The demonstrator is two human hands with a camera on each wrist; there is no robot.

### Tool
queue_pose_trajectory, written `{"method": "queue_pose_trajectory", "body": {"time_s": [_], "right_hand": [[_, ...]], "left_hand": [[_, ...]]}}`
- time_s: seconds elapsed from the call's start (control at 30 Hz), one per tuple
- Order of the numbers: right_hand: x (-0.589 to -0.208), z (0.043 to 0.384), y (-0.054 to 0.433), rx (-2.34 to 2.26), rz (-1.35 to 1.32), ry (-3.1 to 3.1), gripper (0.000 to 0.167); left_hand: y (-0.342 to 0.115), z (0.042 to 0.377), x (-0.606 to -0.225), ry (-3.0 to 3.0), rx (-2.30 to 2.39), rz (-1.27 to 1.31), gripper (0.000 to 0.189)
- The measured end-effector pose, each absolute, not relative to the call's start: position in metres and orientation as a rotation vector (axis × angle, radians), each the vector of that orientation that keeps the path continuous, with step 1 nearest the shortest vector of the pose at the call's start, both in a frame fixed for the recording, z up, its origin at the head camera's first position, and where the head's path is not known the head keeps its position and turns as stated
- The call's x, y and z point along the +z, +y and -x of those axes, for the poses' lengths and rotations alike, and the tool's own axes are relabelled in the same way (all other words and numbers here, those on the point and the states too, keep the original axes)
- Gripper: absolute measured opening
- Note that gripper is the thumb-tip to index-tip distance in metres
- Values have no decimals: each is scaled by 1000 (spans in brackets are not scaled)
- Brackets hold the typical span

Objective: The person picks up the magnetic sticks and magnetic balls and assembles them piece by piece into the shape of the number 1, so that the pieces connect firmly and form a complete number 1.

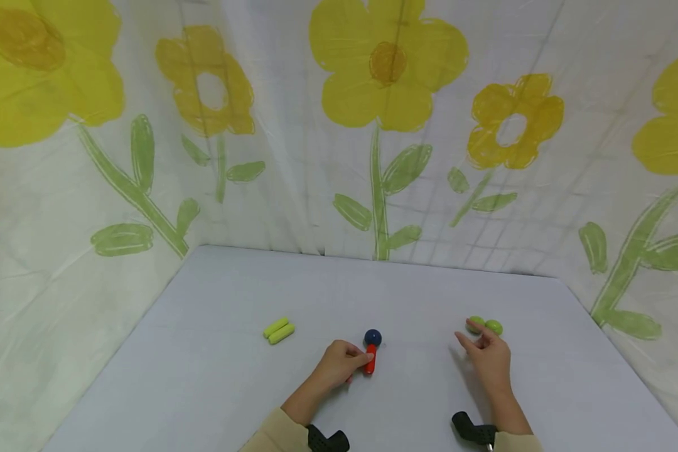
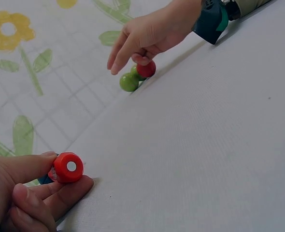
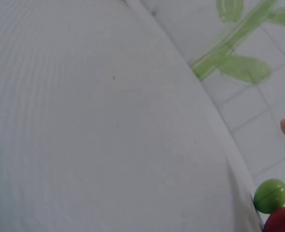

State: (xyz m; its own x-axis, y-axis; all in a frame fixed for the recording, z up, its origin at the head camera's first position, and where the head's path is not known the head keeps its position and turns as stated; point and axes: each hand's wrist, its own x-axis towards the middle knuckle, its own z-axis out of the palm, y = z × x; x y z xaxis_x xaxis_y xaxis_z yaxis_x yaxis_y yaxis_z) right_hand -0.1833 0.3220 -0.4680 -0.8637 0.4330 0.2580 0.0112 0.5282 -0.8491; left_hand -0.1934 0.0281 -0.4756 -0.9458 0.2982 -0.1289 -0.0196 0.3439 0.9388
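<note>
My left hand [image 1: 339, 364] pinches a short red rod [image 1: 371, 361] between thumb and fingers. A dark blue ball [image 1: 373, 338] sits at the rod's far end; in the left wrist view the rod's near end, with a round silvery disc, faces the camera. Over two green balls [image 1: 493, 327] at the right hovers my right hand [image 1: 490, 364], its thumb and index finger straight and spread apart. A red ball [image 2: 146, 68] lies beside the green balls, right under its bent lower fingers in the left wrist view; in the head view the hand hides it.
Two yellow-green rods [image 1: 279, 330] lie side by side on the white table [image 1: 215, 389], left of my left hand. A white curtain [image 1: 282, 207] printed with yellow flowers hangs behind the table's far edge and along both sides.
</note>
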Motion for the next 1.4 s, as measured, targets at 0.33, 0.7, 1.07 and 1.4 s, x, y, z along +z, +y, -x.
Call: {"method": "queue_pose_trajectory", "body": {"time_s": [0.33, 0.7, 1.07, 1.4], "right_hand": [[-462, 179, 342, 1275, 451, -2288, 34], [-462, 177, 354, 1230, 534, -2408, 40], [-467, 174, 358, 1222, 559, -2393, 42], [-473, 170, 361, 1106, 572, -2416, 40]], "left_hand": [[27, 196, -475, 2339, 1620, -257, 22], [26, 198, -476, 2327, 1617, -267, 21], [26, 197, -476, 2328, 1610, -287, 22], [26, 195, -475, 2318, 1614, -281, 21]]}}
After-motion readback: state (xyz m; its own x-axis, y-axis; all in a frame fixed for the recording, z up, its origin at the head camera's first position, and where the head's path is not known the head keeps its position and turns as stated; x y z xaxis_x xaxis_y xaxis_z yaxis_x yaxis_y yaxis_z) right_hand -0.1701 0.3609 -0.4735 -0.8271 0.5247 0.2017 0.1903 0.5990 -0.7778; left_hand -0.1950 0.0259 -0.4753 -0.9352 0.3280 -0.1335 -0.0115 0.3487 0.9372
